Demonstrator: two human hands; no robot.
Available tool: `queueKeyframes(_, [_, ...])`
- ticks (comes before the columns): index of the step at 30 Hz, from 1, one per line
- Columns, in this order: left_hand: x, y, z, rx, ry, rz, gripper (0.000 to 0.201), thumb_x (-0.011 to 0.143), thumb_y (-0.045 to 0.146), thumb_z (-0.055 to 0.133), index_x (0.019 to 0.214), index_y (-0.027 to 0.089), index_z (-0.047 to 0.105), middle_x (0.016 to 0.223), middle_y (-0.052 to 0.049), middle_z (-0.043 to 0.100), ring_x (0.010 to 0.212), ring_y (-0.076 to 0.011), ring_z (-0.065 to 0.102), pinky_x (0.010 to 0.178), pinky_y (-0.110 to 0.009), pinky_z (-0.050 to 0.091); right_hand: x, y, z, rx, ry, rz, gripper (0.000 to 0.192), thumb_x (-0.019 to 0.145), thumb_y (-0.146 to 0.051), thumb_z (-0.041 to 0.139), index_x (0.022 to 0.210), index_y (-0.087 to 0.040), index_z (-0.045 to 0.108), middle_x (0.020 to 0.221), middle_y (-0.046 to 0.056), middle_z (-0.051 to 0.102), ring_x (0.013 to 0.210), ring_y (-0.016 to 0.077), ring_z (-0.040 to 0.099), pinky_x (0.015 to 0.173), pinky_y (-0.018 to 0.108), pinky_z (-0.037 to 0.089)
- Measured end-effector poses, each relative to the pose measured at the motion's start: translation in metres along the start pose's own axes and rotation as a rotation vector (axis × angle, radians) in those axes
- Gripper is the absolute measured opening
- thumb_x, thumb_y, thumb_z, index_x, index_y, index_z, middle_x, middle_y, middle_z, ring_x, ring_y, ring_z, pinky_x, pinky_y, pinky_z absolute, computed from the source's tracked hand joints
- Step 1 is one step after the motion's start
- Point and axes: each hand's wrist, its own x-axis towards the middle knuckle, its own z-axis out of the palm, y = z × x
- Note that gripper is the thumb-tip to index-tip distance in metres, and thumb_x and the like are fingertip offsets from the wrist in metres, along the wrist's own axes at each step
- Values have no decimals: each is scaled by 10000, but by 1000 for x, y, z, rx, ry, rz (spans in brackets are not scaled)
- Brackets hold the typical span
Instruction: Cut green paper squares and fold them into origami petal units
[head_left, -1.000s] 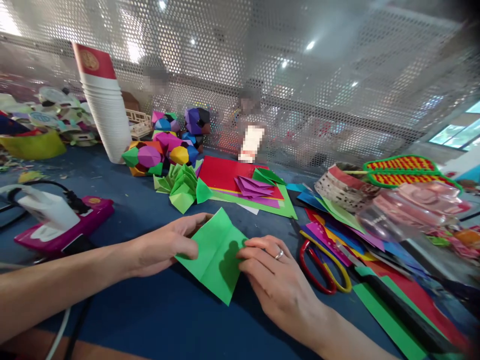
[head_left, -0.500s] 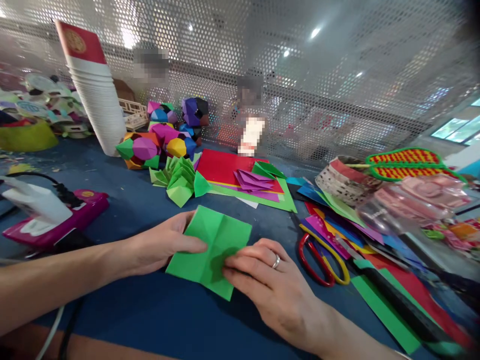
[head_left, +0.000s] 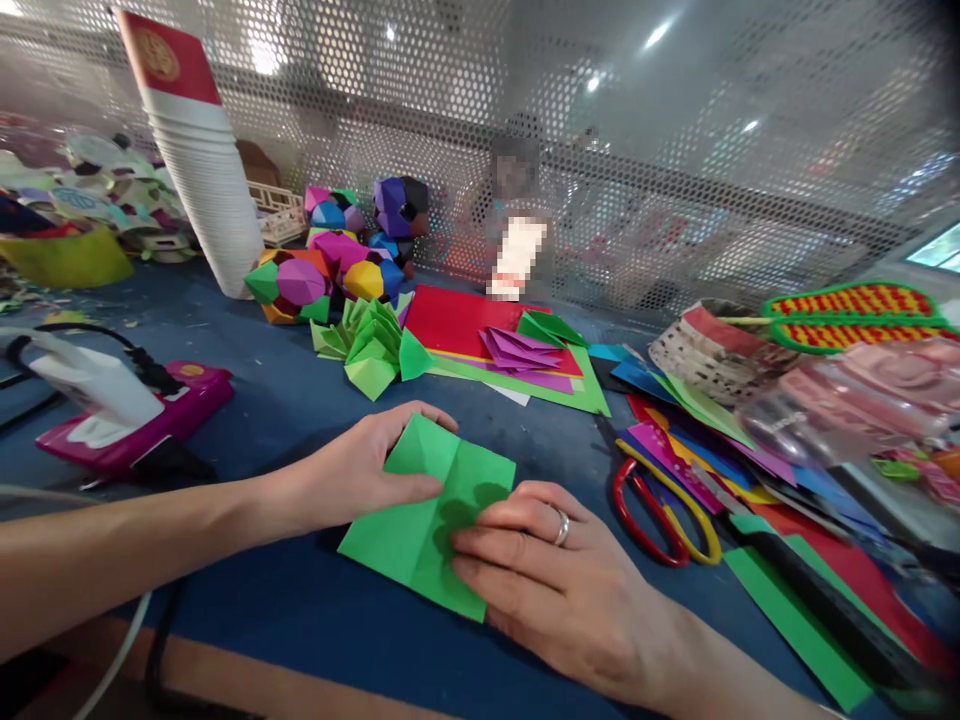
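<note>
A creased square of green paper (head_left: 431,515) sits low over the blue table, with a fold line running down its middle. My left hand (head_left: 375,465) grips its upper left side, thumb on top and fingers reaching behind the far edge. On the right side of the sheet, my right hand (head_left: 547,570) has its fingers pressed together on the surface; a ring is on one finger and the thumb is hidden. Just beyond the sheet lie folded light-green paper pieces (head_left: 371,345). To the right of my right hand are red-and-yellow-handled scissors (head_left: 667,510).
A purple power strip (head_left: 112,430) with a white plug and cables is at left. Behind stand stacked paper cups (head_left: 206,170) and colourful folded paper balls (head_left: 300,280). Red paper sheets (head_left: 457,320) lie at centre back. A black-handled knife (head_left: 832,600) rests on coloured paper at right.
The whole view has shifted slightly. The green paper now lies lower and flatter, and my left hand's fingers show farther over its far edge. Both hands stay on it.
</note>
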Motion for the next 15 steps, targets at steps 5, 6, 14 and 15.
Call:
queueKeyframes(5, [-1,-6,-3,376,146,222,507,885,230,663,1355,222,472,1111,-56,657,981,-214,678,741,-297,589,-3,3,6,46,-12,-1,137,984,-178,645,1106,-178,707,1091,19,804,1001,171,690,990,374,458])
queueKeyframes(6, [-1,-6,-5,507,189,330,502,901,173,634,1373,225,472,1231,-84,628,1117,-232,647,840,-327,589,-3,3,6,59,-21,8,131,983,-174,647,1099,-179,706,1073,17,805,996,173,691,981,374,463])
queueKeyframes(14, [-23,2,-11,840,-280,870,327,844,-37,463,1019,148,668,960,-88,739,847,-218,688,761,-332,564,1,7,-1,170,-34,57,82,974,-142,642,997,-108,712,999,82,777,934,198,707,914,366,512])
queueKeyframes(15, [-26,2,-11,816,-303,858,334,821,-39,462,1009,144,669,937,-90,740,829,-222,690,745,-335,563,1,8,-1,180,-37,69,92,978,-134,628,994,-104,713,997,89,774,929,202,708,912,374,510])
